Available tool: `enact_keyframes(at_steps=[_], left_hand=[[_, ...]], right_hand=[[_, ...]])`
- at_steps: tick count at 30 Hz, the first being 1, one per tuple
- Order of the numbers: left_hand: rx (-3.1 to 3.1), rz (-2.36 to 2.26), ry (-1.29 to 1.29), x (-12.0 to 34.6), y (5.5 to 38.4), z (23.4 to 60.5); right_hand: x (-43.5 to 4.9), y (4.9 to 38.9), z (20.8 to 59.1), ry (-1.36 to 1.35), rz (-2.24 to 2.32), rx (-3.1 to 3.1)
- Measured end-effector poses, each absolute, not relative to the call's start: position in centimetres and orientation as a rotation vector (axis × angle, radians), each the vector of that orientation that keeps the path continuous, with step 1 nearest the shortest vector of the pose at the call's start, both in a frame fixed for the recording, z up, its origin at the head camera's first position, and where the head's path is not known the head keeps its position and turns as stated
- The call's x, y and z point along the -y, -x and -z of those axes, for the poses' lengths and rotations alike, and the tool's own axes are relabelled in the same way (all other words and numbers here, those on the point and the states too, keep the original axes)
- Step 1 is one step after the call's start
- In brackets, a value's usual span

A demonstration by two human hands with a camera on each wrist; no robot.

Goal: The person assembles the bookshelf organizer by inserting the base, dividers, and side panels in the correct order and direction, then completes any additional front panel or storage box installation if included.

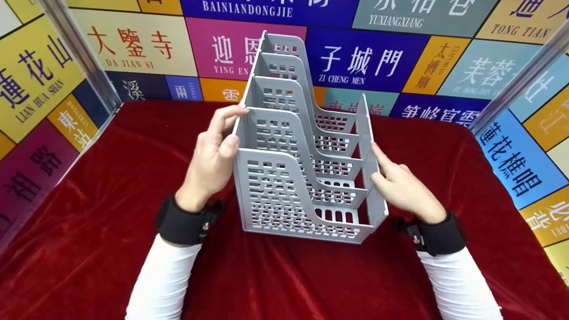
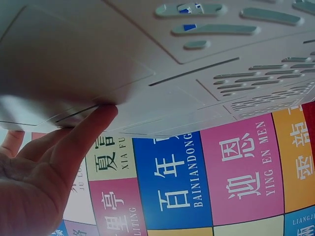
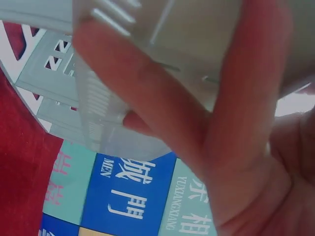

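Observation:
A grey plastic file organizer (image 1: pixel 271 191) with several perforated dividers stands on the red cloth in the head view. Its tall solid panel is at the left, its low panel (image 1: pixel 367 146) at the right. My left hand (image 1: pixel 211 153) rests against the outer face of the tall panel, fingertips close to its upper edge. The left wrist view shows those fingers extended on the slotted panel (image 2: pixel 187 88). My right hand (image 1: pixel 402 186) presses the low panel from outside. Its fingers lie nearly straight on that panel in the right wrist view, which shows the hand (image 3: pixel 246 162) close up.
A dark red velvet cloth (image 1: pixel 89 213) covers the table. Colourful boards with printed characters (image 1: pixel 355 58) stand behind it and along both sides. Clear corner posts (image 1: pixel 82 53) rise at the back left and back right. Both wrists carry black bands (image 1: pixel 182 222).

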State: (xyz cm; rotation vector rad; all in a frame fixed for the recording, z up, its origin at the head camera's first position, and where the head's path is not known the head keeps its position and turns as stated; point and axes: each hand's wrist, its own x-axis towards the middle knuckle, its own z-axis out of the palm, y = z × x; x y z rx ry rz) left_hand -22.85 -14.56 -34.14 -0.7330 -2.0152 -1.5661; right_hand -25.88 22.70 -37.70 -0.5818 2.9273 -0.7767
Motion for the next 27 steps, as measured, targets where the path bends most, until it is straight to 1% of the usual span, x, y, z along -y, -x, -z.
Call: enact_keyframes(at_steps=[6,12,19,22,25,27], left_hand=[[2.019,1.558,0.715,14.5,23.0,34.1],[2.019,1.563,0.695,14.8,22.9,34.4],[2.034,1.529,0.695,14.8,22.8,34.6],[2.036,1.512,0.716,14.8,22.9,34.7],[2.026,1.514,0.735,14.7,23.0,34.6],[2.024,1.517,0.743,14.6,23.0,34.6]], right_hand=[[-22.3,26.3,39.4,0.604,0.589,-2.891],[-22.1,26.5,41.3,0.593,0.518,-2.81],[-22.0,26.5,41.1,0.551,0.566,-2.732],[-22.0,27.8,40.3,0.538,0.651,-2.754],[-21.8,30.5,39.9,0.548,0.743,-2.836],[-21.5,32.5,40.3,0.573,0.757,-2.866]])
